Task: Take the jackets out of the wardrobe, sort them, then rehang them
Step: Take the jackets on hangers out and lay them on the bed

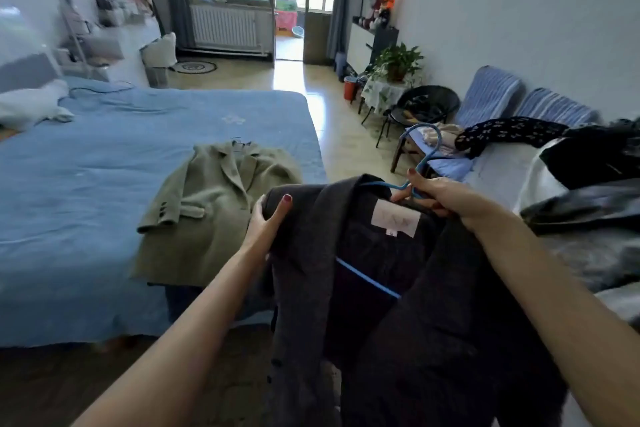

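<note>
Far left: white pillow [33, 104] at the head of a bed [86, 191] covered with a blue sheet. Olive-green wool coat [214, 204] lies flat, front up, near the bed's foot-end corner, lapels open, one sleeve folded across its front.

Centre: left hand [265, 224] grips the left shoulder of a dark grey jacket [398, 305]; thumb on top of the cloth, fingers curled behind it. Jacket held up in the air in front of the person, open, lining and white neck label [396, 218] facing the camera. Jacket sits on a blue wire hanger [420, 158]; hook sticks up above the collar, lower bar visible across the lining.

Right: right hand [433, 192] pinches the hanger neck together with the collar, fingers clenched round both. Beyond it, a blue-striped sofa [491, 97] against the wall, with dark garments [588, 163] piled on its seat.
</note>
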